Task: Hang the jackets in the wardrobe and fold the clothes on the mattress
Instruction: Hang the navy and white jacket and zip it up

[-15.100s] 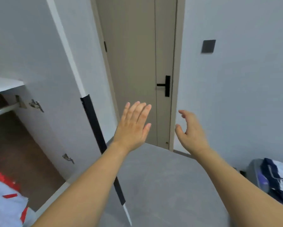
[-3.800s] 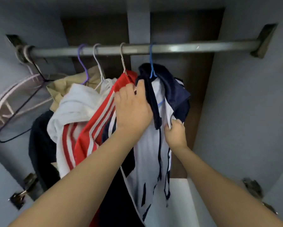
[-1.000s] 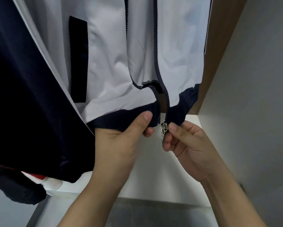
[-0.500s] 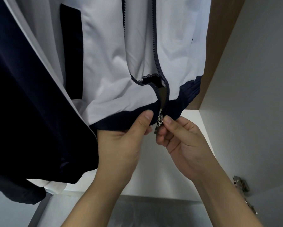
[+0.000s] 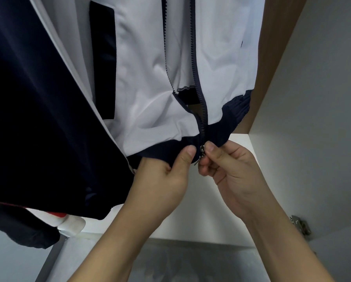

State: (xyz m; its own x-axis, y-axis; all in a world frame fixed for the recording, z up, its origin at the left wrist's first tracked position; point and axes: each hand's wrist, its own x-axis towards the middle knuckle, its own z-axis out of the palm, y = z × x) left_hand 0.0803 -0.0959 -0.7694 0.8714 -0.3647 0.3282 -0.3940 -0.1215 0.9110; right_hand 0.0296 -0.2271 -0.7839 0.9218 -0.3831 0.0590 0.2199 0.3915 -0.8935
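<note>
**Zip ends pinched together at the hanging jacket's hem**

White jacket (image 5: 150, 78) with navy hem band, hanging inside the wardrobe (image 5: 312, 98), filling the upper middle of the view; front zip (image 5: 197, 78) parted above, both toothed edges converging at the hem; metal slider (image 5: 202, 148) at the very bottom, between the two thumbs; left hand (image 5: 166, 176) clenched on the navy band just left of the slider, thumb pressed on the cloth; right hand (image 5: 231, 169) pinching the band and zip end just right of it, fingers curled; dark navy garment (image 5: 38, 119) draped at left, overlapping the jacket; red-and-white cloth (image 5: 68, 220) peeking below; white wardrobe floor (image 5: 211, 220) beneath; door hinge (image 5: 300, 224) at lower right.
</note>
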